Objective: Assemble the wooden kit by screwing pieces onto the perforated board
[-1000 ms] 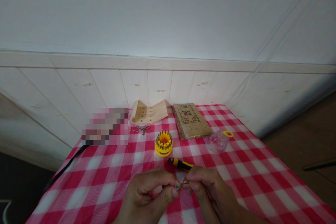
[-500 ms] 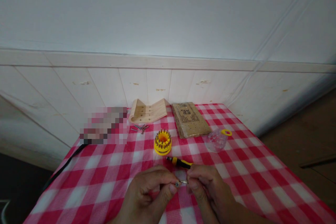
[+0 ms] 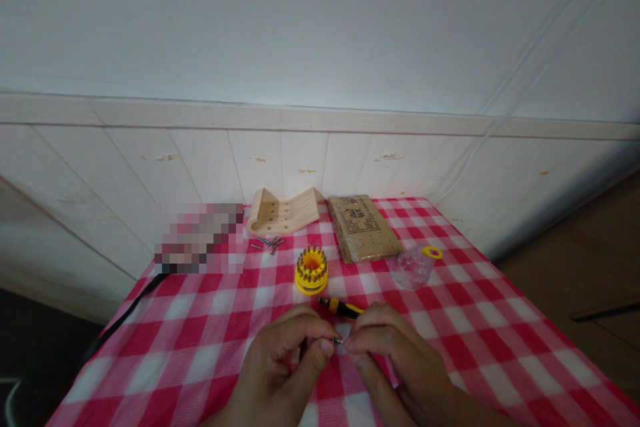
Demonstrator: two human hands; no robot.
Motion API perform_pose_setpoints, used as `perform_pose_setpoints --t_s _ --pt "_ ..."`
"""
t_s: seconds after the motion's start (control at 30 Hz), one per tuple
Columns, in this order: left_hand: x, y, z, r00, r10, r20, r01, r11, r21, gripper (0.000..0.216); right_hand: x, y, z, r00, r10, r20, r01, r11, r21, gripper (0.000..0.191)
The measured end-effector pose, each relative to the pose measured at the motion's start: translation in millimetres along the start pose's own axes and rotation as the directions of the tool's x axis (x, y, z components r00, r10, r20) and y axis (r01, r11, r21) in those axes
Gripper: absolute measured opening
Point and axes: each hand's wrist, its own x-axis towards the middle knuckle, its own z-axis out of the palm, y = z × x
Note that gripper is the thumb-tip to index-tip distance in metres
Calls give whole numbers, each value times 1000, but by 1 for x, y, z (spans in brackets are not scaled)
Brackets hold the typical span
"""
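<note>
Both hands meet low over the near middle of the worktop [image 3: 450, 320], which is covered by a red-and-white checked cloth. The left hand [image 3: 280, 363] and the right hand [image 3: 395, 363] each pinch thumb and forefinger shut on a small metal screw [image 3: 339, 341] held between their fingertips, just above the cloth. Just beyond the knuckles lies a yellow-and-black screwdriver [image 3: 341, 307], its tip pointing left, partly hidden by the right hand. Farther off stands a round yellow bit holder [image 3: 311, 269], with open cloth on both sides of it. Near the far edge, against the white panelled wall, rest a curved wooden piece with holes [image 3: 283, 212], loose screws [image 3: 267, 243] just in front of it, and a brown patterned board [image 3: 364, 227] to the right. A clear plastic cover with a yellow ring [image 3: 417, 263] sits right of the board. A black cable [image 3: 127, 310] hangs over the left edge. The right half of the worktop runs bare to its right edge, where the floor drops away; the left near area is likewise open.
</note>
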Motion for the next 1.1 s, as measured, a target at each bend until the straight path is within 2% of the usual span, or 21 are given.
perform_pose_setpoints --t_s 0.3,0.5,0.63,0.93,1.1 --pt "1 1 3 1000 -10 -8 10 999 43 16 5 -3 -2 1000 -7 28 7 1000 -8 34" --pt "-1 0 6 999 -36 9 34 990 134 21 3 -3 -1 998 61 -18 -62 997 -43 23" --pt "-2 -2 6 1000 -24 6 23 987 160 20 0 0 -2 999 40 18 -39 998 -55 21" --pt "-3 -2 6 1000 -10 8 9 988 157 21 -1 2 0 994 55 96 -49 997 -59 20" --pt "-4 -4 6 1000 -8 13 6 990 139 20 0 0 0 996 47 74 -40 995 -90 18"
